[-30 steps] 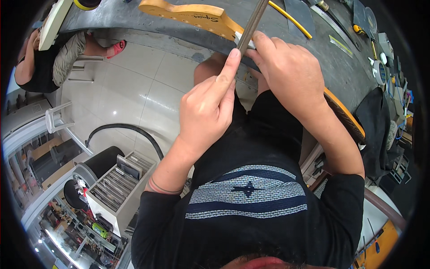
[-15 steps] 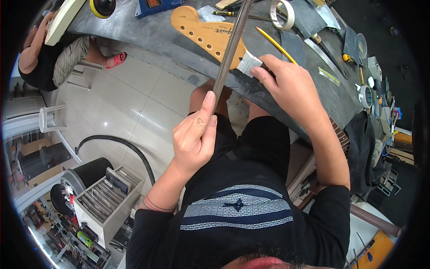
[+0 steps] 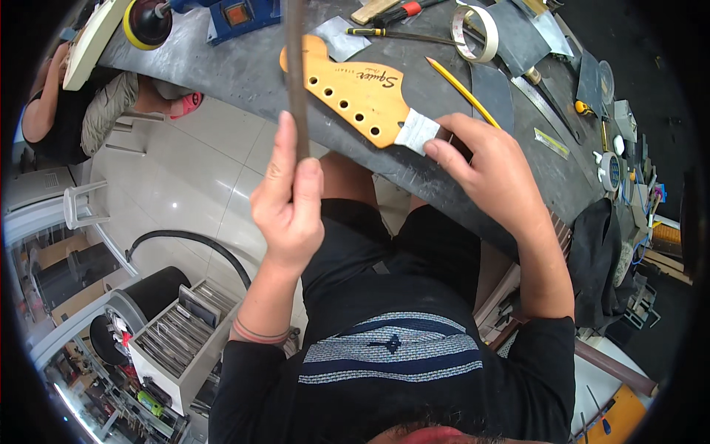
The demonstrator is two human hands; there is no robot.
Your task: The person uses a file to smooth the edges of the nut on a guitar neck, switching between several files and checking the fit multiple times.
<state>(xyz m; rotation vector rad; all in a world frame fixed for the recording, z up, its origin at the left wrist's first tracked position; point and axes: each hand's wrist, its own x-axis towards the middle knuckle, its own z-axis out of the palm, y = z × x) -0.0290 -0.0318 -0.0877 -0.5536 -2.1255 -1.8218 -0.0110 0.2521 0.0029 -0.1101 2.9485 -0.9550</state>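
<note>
A guitar neck lies over the edge of the workbench, its orange-tinted wooden headstock (image 3: 347,89) pierced by a row of round holes. White tape (image 3: 418,133) wraps the neck just below the headstock. My right hand (image 3: 495,166) is closed around the neck beside this tape, thumb on the near side. In my left hand (image 3: 290,203) is a long, narrow, grey-brown bar that looks like a file (image 3: 296,74). It stands nearly upright in the picture, its forefinger and thumb laid along it. The bar crosses in front of the headstock's far end; whether they touch I cannot tell.
On the bench (image 3: 200,81) lie a tape roll (image 3: 486,46), a yellow pencil (image 3: 464,90), a thin yellow-and-black-handled tool (image 3: 399,35) and a steel ruler (image 3: 543,107). A round polishing pad (image 3: 148,26) sits far left. Another person (image 3: 63,111) sits at the left.
My left hand has swung the bar leftward, from the tape toward the headstock's far end. The bar is now more upright, and the headstock's face shows more fully. My right hand keeps its grip.
</note>
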